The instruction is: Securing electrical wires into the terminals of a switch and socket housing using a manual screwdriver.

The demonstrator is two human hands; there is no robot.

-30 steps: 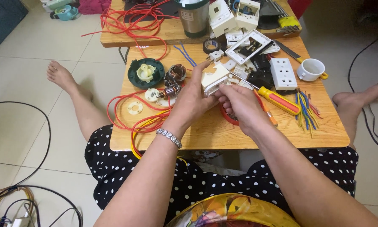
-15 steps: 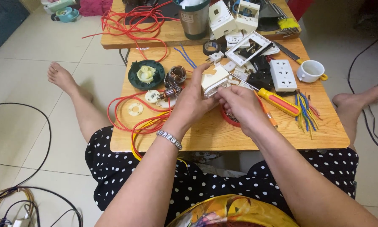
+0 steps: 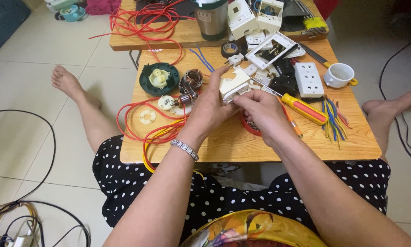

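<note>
My left hand (image 3: 211,109) grips a small white plastic switch part (image 3: 233,85) above the low wooden table (image 3: 242,144). My right hand (image 3: 263,110) pinches the same part from the right side, fingertips at its lower edge. A silver bracelet (image 3: 184,149) sits on my left wrist. Just right of my hands lies a screwdriver (image 3: 301,108) with a red and yellow handle, its metal tip pointing toward the white part. A small red round dish (image 3: 250,128) is partly hidden under my right hand.
A dark green round cover (image 3: 159,78), a copper-wound motor rotor (image 3: 187,98) and red wire loops (image 3: 139,126) lie left. A white socket plate (image 3: 309,78), white cup (image 3: 340,75), coloured wire pieces (image 3: 333,121), tape roll (image 3: 230,48) and steel tumbler (image 3: 212,18) stand beyond.
Both hands stay on the white part, shifting only slightly; my fingers have adjusted their hold on it. Nothing else on the table has moved.
</note>
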